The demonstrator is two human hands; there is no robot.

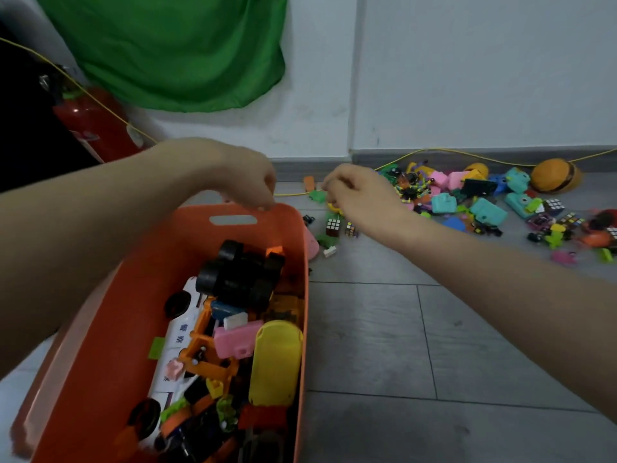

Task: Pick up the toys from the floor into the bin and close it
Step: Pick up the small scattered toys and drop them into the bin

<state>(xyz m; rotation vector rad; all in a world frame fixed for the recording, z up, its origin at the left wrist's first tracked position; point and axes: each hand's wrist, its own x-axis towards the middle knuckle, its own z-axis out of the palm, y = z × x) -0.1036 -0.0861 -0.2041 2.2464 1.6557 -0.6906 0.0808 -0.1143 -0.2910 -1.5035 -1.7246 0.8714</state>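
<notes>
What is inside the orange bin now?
The orange bin holds a white toy car, a black-wheeled truck, a pink toy camera and a yellow case, plus smaller pieces. The toys on top hide whatever lies beneath them.

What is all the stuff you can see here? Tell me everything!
bin: one, orange, on the floor at left, open, partly filled with toys
toy truck: one, black wheels, on top inside the bin
yellow capsule: one, in the bin by its right wall
pink toy: one, in the bin
toy pile: many, mixed colours, on the floor by the wall
puzzle cubes: several, small, on the floor
burger toy: one, orange, far right
green cloth: one, hanging on the wall
fire extinguisher: one, red, left
yellow cable: one, along the wall
left hand: above the bin's far rim
right hand: reaching over the floor toys
</notes>
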